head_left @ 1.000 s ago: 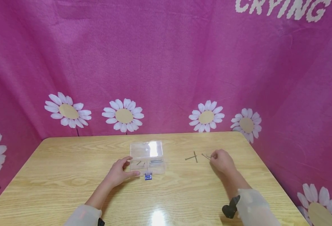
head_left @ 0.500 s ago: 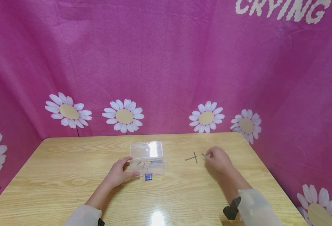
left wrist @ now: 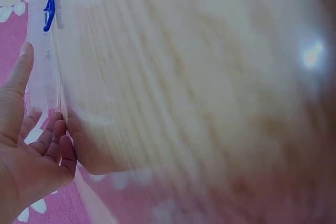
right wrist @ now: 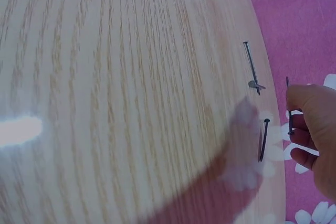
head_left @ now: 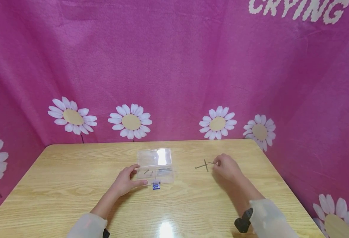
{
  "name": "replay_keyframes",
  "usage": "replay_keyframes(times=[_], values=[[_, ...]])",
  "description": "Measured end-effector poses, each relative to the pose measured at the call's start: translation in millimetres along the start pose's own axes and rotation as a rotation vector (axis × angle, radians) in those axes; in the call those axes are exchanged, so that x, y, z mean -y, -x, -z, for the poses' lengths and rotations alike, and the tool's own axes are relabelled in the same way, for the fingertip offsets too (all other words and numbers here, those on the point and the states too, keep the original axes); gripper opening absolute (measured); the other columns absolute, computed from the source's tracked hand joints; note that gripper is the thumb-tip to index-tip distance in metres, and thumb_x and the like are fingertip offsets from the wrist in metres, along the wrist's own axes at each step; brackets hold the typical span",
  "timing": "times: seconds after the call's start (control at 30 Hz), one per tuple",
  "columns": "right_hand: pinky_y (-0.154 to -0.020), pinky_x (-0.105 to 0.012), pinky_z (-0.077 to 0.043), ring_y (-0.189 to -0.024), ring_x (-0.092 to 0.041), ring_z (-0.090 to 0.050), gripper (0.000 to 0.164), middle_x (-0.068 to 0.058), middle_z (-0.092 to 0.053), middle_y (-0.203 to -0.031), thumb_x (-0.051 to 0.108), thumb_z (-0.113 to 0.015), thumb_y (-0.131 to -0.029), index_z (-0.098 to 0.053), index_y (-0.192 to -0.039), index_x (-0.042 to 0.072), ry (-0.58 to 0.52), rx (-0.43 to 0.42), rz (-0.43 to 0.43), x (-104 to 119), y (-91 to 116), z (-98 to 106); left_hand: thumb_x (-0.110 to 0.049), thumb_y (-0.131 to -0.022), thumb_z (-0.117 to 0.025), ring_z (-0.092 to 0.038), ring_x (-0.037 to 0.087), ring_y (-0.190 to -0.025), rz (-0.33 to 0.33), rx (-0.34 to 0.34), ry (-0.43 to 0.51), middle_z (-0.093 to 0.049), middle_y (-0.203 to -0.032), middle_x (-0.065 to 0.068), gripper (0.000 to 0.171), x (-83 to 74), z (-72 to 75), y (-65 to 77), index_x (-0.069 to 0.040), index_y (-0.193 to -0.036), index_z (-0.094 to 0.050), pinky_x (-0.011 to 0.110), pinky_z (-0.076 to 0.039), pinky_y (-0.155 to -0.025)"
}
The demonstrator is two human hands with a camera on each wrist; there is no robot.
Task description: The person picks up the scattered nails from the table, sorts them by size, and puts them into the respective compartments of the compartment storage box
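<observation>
My left hand (head_left: 126, 181) holds the left end of a clear plastic box (head_left: 164, 178), thumb on the front side, other fingers behind. Its lid (head_left: 147, 158) stands raised at the back; a blue latch (head_left: 156, 185) is at the front. Small nails (head_left: 146, 171) and longer ones (head_left: 164, 170) lie in separate compartments. My right hand (head_left: 227, 168) pinches a nail (right wrist: 290, 119) between thumb and fingers, above the table. Left of it two crossed nails (head_left: 205, 165) lie on the wood. Another loose nail (right wrist: 264, 139) shows in the right wrist view; in the head view the hand hides it.
A wood-grain table (head_left: 186, 211) carries everything, with its rounded back edge against a pink cloth (head_left: 174, 82) printed with white daisies. Light glares off the tabletop near the front.
My right hand has picked a nail up off the table and shifted slightly left with it, towards the crossed nails. My left hand and the box have stayed put.
</observation>
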State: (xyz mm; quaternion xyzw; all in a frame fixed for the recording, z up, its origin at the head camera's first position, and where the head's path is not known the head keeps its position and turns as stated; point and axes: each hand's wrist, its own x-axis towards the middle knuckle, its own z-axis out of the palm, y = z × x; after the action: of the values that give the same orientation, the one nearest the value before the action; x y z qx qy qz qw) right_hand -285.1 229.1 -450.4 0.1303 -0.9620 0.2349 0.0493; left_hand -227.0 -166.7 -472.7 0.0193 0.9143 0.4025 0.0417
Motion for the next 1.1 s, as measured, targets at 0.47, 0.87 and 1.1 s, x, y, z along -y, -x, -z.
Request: replay_keyframes(times=[0.47, 0.87, 1.1], values=[[-0.067, -0.031, -0.045, -0.071, -0.016, -0.052, 0.013, -0.005, -0.06, -0.077, 0.007, -0.061, -0.075, -0.067, -0.085, 0.002, -0.008, -0.003, 0.056, 17, -4, -3, -0.044, -0.068, -0.08, -0.05, 0.025, -0.105, -0.008, 0.004, 0.007, -0.056, -0.117, 0.012, 0.081, 1.5, 0.7, -3.0, -0.007, -0.133, -0.048, 0.044, -0.043, -0.095], [-0.071, -0.034, -0.048, -0.074, -0.017, -0.054, 0.01, -0.005, -0.059, -0.078, 0.007, -0.062, -0.076, -0.068, -0.084, 0.004, 0.025, -0.01, 0.122, 33, -6, -7, -0.04, -0.068, -0.081, -0.05, 0.025, -0.105, -0.016, 0.011, 0.022, -0.056, -0.116, 0.013, 0.079, 1.5, 1.1, -2.4, -0.006, -0.131, -0.048, 0.044, -0.043, -0.094], [-0.071, -0.033, -0.048, -0.075, -0.016, -0.054, 0.009, -0.004, -0.059, -0.079, 0.007, -0.061, -0.078, -0.067, -0.083, 0.005, -0.014, 0.026, 0.105, 41, -8, -10, -0.041, -0.068, -0.081, -0.051, 0.025, -0.105, -0.026, 0.017, 0.021, -0.056, -0.116, 0.013, 0.081, 1.3, 2.1, -1.9, -0.005, -0.132, -0.047, 0.044, -0.044, -0.094]])
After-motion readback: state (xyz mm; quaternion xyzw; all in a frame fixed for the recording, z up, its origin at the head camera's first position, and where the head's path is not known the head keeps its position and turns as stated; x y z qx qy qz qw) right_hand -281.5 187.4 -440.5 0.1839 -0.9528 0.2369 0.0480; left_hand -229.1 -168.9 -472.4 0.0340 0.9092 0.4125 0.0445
